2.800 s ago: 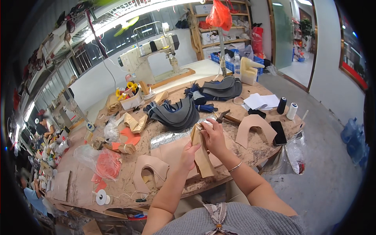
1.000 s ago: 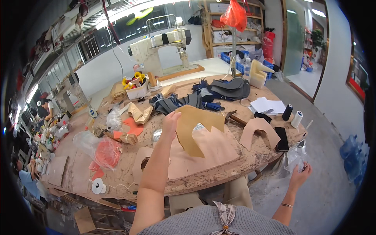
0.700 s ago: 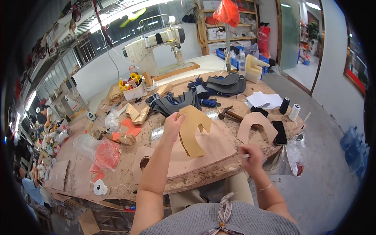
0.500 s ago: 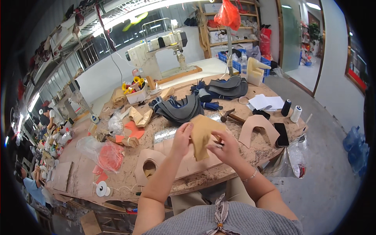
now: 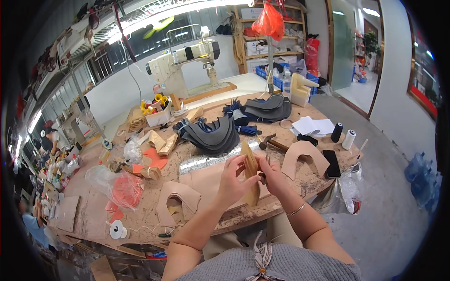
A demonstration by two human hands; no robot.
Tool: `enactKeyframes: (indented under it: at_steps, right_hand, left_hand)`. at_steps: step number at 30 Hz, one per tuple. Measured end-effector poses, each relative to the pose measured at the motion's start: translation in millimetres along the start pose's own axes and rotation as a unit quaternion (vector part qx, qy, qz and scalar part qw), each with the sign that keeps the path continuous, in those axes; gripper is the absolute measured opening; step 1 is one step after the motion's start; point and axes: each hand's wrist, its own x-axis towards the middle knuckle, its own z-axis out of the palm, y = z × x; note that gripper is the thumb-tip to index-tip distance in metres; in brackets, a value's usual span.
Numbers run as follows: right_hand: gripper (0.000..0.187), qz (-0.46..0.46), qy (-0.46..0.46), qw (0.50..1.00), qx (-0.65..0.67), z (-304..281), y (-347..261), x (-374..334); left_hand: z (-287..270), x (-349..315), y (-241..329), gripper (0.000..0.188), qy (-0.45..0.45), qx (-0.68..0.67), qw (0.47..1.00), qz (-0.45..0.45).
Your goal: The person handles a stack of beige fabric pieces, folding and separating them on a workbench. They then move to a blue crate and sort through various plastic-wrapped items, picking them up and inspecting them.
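My left hand (image 5: 233,181) grips a tan, yellowish sheet piece (image 5: 251,180), fingers and thumb closed on it. The piece stands nearly edge-on above the table's front edge. Right beside it, my right hand (image 5: 275,180) has its fingers bent around a small dark object (image 5: 262,178), mostly hidden in the palm; whether it also touches the piece is hard to tell. Under the hands lies a flat beige sheet (image 5: 211,180). Curved beige pieces lie at either side: a stack (image 5: 185,194) on the left and a U-shaped piece (image 5: 304,157) on the right.
Beyond the hands lie dark grey curved pieces (image 5: 208,136) and a hammer (image 5: 274,143). A phone (image 5: 331,164), black thread spool (image 5: 336,132) and white spool (image 5: 348,139) stand or lie at right. Plastic bags (image 5: 124,187) and a white reel (image 5: 118,229) are at left. A sewing machine (image 5: 183,65) stands behind.
The tan piece has turned from showing its broad face to nearly edge-on. Both hands have come closer together around it, and the view has shifted slightly.
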Motion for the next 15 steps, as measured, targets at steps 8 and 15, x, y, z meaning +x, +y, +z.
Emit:
enactKeyframes:
  at_steps: [8,15]
  right_hand:
    - [0.039,-0.055,0.031,0.992,-0.107,5,7,-8]
    - [0.049,-0.166,0.034,0.954,-0.249,17,8,-14]
  left_hand:
    - [-10,-1,-17,0.034,0.005,-0.166,0.971,-0.173]
    - [-16,-7,-36,0.014,0.028,-0.319,0.922,-0.216]
